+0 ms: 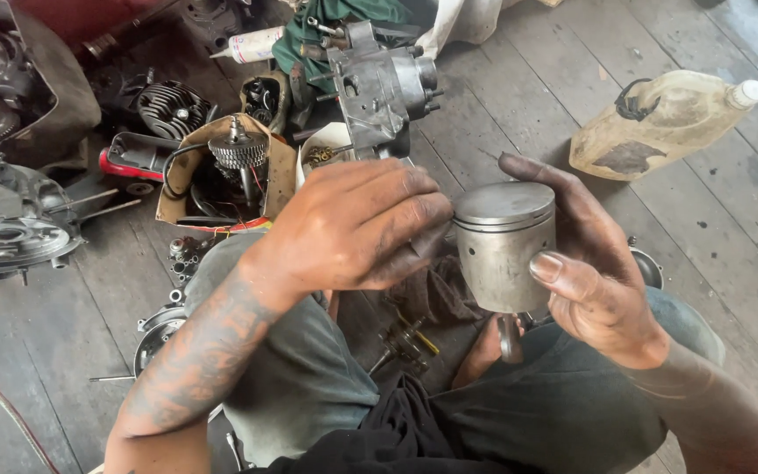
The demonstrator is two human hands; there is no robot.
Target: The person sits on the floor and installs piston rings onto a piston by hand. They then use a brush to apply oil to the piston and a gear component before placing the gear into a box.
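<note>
Piston (504,246) upright in hands, crown facing up.

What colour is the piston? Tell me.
Dull grey metal piston, seen best in the head view.

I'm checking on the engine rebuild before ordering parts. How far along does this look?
Done: the engine is stripped; the crankcase, finned cylinder and a gear in a cardboard box lie apart on the plank floor. In hand: the right hand holds the piston upright while the left hand works its top edge. Left, apparently: all reassembly.
</note>
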